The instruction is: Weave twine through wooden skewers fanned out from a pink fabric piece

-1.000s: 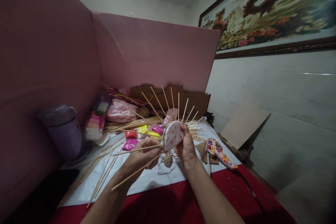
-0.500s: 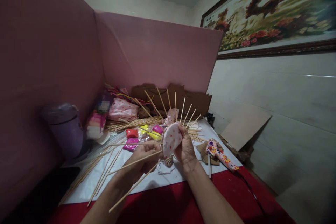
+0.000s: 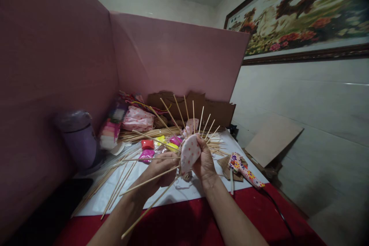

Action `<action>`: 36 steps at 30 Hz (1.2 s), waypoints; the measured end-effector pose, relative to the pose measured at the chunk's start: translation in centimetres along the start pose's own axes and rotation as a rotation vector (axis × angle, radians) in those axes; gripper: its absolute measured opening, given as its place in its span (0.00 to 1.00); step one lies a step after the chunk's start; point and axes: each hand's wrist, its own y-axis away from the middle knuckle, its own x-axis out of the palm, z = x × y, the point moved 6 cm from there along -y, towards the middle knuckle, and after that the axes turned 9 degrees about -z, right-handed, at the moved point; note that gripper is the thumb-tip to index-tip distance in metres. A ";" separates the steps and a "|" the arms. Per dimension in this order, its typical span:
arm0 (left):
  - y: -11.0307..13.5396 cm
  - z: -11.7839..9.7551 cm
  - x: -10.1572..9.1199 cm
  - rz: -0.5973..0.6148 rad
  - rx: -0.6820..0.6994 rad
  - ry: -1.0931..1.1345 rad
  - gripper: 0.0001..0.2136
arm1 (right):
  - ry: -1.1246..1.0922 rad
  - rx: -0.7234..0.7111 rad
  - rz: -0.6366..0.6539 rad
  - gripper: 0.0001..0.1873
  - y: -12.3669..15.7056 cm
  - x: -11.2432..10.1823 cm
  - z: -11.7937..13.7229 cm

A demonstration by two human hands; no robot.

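Note:
Both my hands hold up a fan of thin bamboo sticks (image 3: 170, 117) that spread out from one middle point. A piece of white cloth with red dots (image 3: 188, 152) covers part of the fan. My right hand (image 3: 206, 159) is closed on the cloth and the fan's middle, fingers on the cloth's upper edge. My left hand (image 3: 161, 169) grips the lower left side, fingers curled round the sticks. A ball of twine (image 3: 188, 177) lies on the white sheet (image 3: 161, 196) just beneath the fan.
Loose bamboo sticks (image 3: 115, 184), coloured clay packets (image 3: 147, 155), a dotted pink cloth bundle (image 3: 137, 119), a purple pot (image 3: 79, 138) and a flower-patterned glue gun (image 3: 245, 169) with its cable lie on the table. Pink boards (image 3: 173, 54) stand behind and left. Cardboard (image 3: 272, 138) leans against the right wall.
The fan has turned a little in my hands and sunk slightly; the lower sticks now point further down. The view has shifted a little to the left.

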 end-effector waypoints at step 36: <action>4.3 -14.4 -6.3 -0.223 0.266 -0.897 0.05 | -0.017 -0.105 -0.033 0.09 -2.7 -1.7 2.2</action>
